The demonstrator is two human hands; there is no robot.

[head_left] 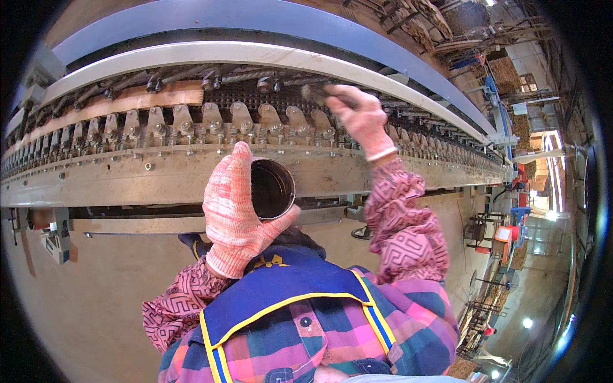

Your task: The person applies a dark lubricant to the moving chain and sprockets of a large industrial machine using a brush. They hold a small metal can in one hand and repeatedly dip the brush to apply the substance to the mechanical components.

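one round can (pixel 272 189) of dark liquid in the closed left hand (pixel 233 214); right hand (pixel 361 118) clenched around a brush (pixel 319 94).

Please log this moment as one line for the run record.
left hand: holds round dark metal can | right hand: holds dark brush to long grey chain conveyor machine | wooden board on machine

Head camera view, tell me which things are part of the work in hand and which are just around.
In use: left hand holding dark can; right hand holding brush; machine's clamp row.
Around: wooden board, grey floor, distant stacked racks.
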